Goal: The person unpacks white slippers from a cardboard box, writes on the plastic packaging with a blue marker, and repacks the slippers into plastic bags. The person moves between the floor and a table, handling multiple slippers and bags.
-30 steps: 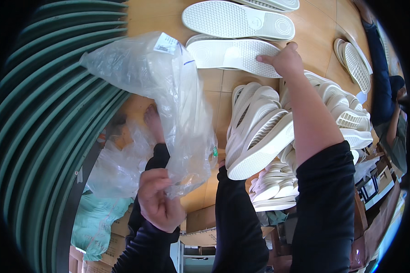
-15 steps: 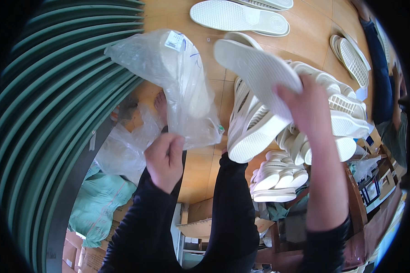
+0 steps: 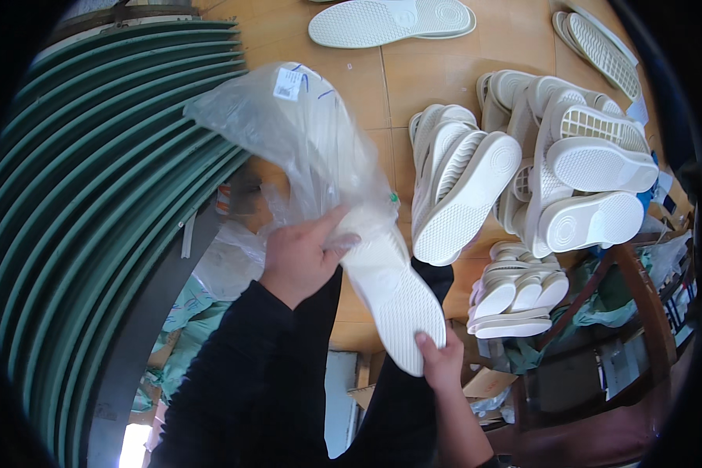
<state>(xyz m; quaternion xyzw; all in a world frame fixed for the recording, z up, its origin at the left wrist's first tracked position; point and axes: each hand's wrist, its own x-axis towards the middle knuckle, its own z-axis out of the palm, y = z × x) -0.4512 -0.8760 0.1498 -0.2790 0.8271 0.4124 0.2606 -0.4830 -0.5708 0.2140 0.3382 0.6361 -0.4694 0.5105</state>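
Note:
A white shoe sole (image 3: 402,312) lies slantwise before me, patterned face up. My right hand (image 3: 444,360) grips its lower end, thumb on top. The sole's upper end is inside the mouth of a clear plastic bag (image 3: 249,109). My left hand (image 3: 300,256) pinches the edge of that bag beside the sole. More pale soles show through the film, and a small white label (image 3: 288,83) sits near the bag's top. How many soles the bag holds cannot be made out.
To the right stand a stack of white soles (image 3: 464,199), a larger pile (image 3: 593,164) and a smaller pile (image 3: 519,292). Other soles (image 3: 390,22) lie farther off on the tiled floor. Green curved slats (image 3: 117,195) line the left. A brown wooden frame (image 3: 647,312) stands lower right.
My right hand has brought the sole from above the stacks down and left, its front now in the bag's mouth. My left hand has shifted slightly right, still on the bag.

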